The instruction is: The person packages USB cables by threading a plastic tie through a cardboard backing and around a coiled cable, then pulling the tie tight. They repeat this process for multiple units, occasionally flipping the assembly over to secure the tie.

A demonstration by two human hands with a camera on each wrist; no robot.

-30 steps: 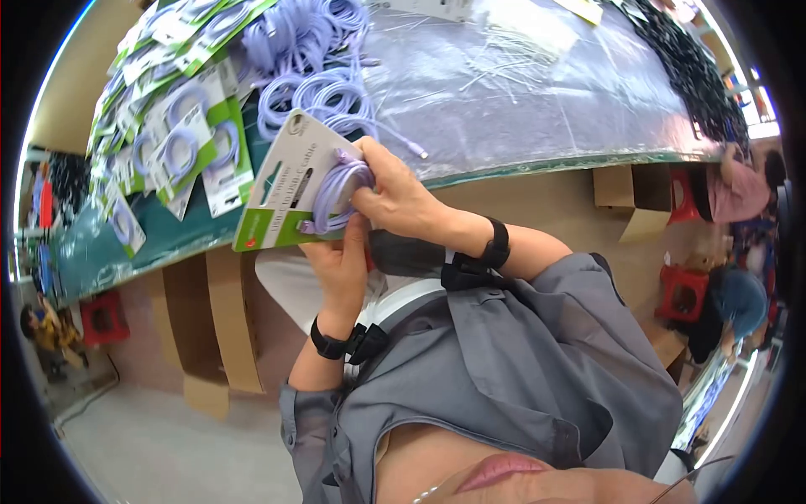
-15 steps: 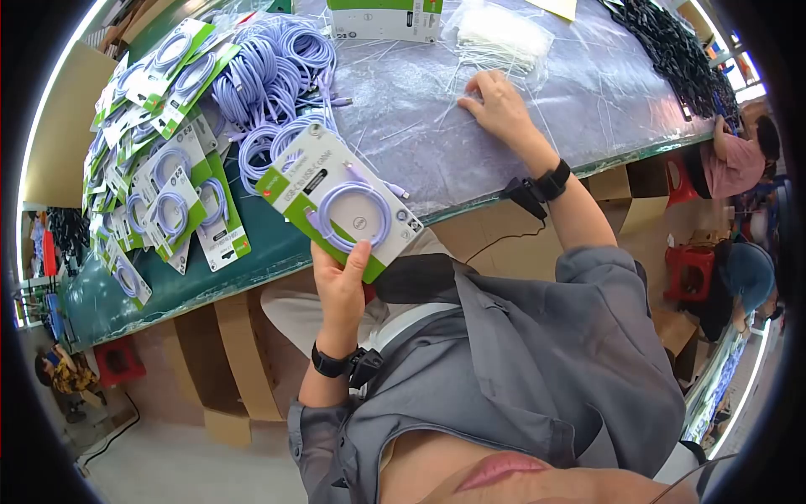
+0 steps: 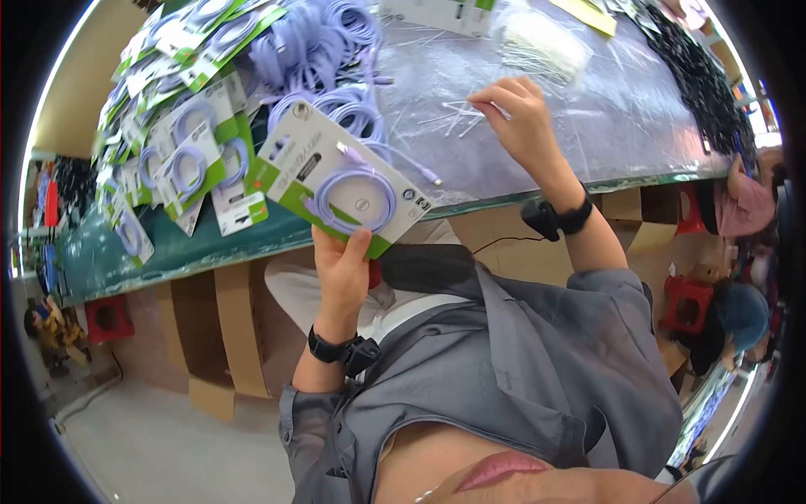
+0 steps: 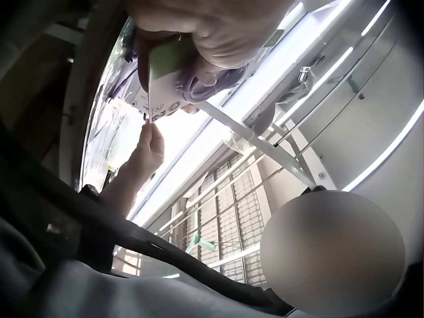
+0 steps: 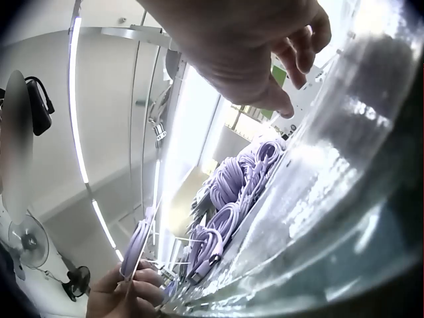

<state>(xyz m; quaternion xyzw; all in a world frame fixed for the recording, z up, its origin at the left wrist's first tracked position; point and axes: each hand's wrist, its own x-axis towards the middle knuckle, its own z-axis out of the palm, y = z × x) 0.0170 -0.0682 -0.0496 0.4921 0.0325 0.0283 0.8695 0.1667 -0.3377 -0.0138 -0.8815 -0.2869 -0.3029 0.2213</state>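
Note:
In the head view, the left hand [image 3: 342, 273] pinches the lower edge of a white and green card [image 3: 306, 164], thumb on its front. A coiled lilac cable [image 3: 393, 202] is fixed on the card, which tilts above the table edge. Right of the card, the right hand [image 3: 529, 126] is bent over the table, thumb and fingertips close together at thin white ties [image 3: 457, 118]; it seems to pinch one. The right wrist view shows the right hand [image 5: 245, 53] with its other fingers loosely bent. The left wrist view has the card [image 4: 162, 86] under the left hand.
Carded cables [image 3: 189, 168] are heaped at the table's left, beside loose lilac coils [image 3: 306, 50]. A bag of white ties [image 3: 541, 50] lies at the back, black cables [image 3: 688, 76] at the right. Cardboard boxes [image 3: 239, 328] and red stools [image 3: 687, 302] stand below; people sit at both sides.
The right hand has let go of the card and cable and moved right to the ties. The left hand keeps its hold; the card has turned, showing the whole coil.

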